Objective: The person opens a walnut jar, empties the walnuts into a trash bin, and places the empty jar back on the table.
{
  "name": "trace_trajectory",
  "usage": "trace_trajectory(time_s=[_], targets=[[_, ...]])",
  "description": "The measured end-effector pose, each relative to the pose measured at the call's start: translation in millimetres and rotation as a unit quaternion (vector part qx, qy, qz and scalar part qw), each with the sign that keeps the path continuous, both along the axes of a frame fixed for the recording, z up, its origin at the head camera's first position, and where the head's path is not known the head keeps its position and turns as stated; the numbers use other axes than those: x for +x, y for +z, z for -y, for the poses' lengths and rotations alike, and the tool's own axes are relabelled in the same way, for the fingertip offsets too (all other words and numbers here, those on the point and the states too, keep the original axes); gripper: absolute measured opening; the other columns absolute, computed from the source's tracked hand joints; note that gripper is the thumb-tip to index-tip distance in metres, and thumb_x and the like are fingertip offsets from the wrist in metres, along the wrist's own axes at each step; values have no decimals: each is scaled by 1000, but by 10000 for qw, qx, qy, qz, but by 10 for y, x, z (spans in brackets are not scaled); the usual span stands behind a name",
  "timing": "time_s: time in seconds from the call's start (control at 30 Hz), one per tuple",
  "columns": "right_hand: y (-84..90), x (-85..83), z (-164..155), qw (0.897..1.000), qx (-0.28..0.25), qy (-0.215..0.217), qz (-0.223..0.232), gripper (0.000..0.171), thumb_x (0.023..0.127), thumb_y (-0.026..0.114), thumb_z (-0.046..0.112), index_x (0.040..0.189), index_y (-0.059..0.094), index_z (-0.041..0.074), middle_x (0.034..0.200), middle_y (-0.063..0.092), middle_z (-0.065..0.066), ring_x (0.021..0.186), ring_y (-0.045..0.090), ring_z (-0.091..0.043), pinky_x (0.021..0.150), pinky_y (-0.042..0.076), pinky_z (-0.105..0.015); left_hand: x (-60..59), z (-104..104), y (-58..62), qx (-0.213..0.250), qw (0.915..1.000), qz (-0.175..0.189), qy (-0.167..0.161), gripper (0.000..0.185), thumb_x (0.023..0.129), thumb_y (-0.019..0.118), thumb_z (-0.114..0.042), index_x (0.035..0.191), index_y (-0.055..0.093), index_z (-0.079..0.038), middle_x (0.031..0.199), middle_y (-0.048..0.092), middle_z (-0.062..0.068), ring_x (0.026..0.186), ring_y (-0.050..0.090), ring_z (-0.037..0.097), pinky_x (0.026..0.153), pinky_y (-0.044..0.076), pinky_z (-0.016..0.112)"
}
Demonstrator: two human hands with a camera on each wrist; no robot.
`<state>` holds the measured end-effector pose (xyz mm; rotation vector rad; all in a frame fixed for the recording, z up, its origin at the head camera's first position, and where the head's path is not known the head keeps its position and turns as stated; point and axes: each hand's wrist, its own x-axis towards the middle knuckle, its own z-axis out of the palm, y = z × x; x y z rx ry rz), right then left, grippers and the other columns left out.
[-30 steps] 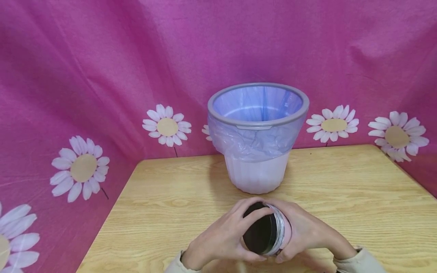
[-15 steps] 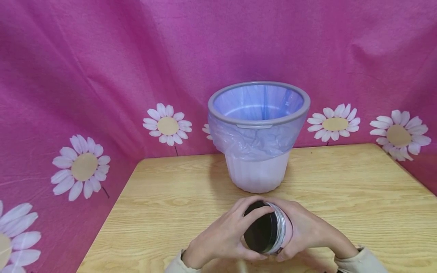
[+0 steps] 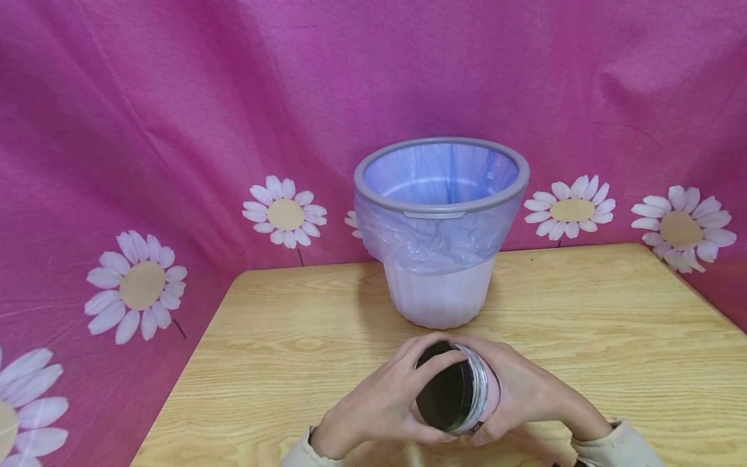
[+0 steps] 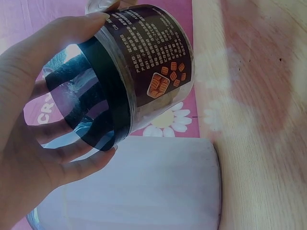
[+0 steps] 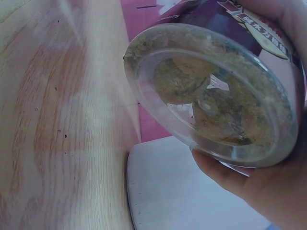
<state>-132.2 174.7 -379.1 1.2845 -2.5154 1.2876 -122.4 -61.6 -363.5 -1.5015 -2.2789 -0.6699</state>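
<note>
Left hand: the left hand (image 3: pixel 382 405) curls round the black lid (image 3: pixel 446 395) of a jar, thumb under its lower edge and fingers (image 4: pixel 72 36) over the top, gripping it.
Right hand: the right hand (image 3: pixel 519 389) wraps the body of the jar (image 3: pixel 481 392) from the other side, fingers curled under and over it, holding it firmly.
Jar position: the jar lies on its side between the two hands, lid end toward the left hand, base toward the right hand, held just above the near edge of the tabletop (image 3: pixel 583 324).
Jar make: one round, clear plastic jar with a dark brown printed label (image 4: pixel 153 62); the lid is a black band with a see-through face.
Jar base: in the right wrist view the transparent base (image 5: pixel 213 96) shows pale crumbs and a few round biscuit-like pieces pressed against it.
Bin: one round bin (image 3: pixel 440 295), white ribbed plastic below, grey rim (image 3: pixel 373 194) above, stands upright on the tabletop beyond the hands, apart from them.
Liner: one thin bluish-lilac plastic bag (image 3: pixel 434 240) lines the bin and folds crinkled over its rim.
Tabletop: one light wood-grain surface, smooth.
Backdrop: pink cloth (image 3: pixel 175 97), softly creased, hangs behind and at both sides, printed with white daisies (image 3: pixel 284 214); seven show in the head view, one mostly hidden behind the bin.
Sleeves: two beige cuffs (image 3: pixel 613 447) show at the wrists.
</note>
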Motion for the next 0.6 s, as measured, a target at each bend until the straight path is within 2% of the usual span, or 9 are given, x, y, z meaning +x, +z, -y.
trace_trajectory(time_s=[0.23, 0.6], targets=[[-15, 6, 6, 10000, -48, -77, 13, 112, 40, 97, 31, 139, 45, 24, 123, 60, 11, 102, 60, -11, 87, 51, -31, -4, 7, 3, -11, 10000, -20, -45, 94, 67, 85, -42, 143, 37, -19, 144, 35, 6, 129, 38, 18, 106, 35, 24], [-33, -7, -8, 9999, -84, 112, -56, 110, 44, 96, 33, 140, 45, 20, 124, 59, 8, 102, 59, -12, 87, 50, -30, -5, 14, 10, -103, 9999, 53, -34, 94, 67, 86, -42, 144, 36, -19, 144, 35, 7, 130, 38, 18, 106, 35, 24]])
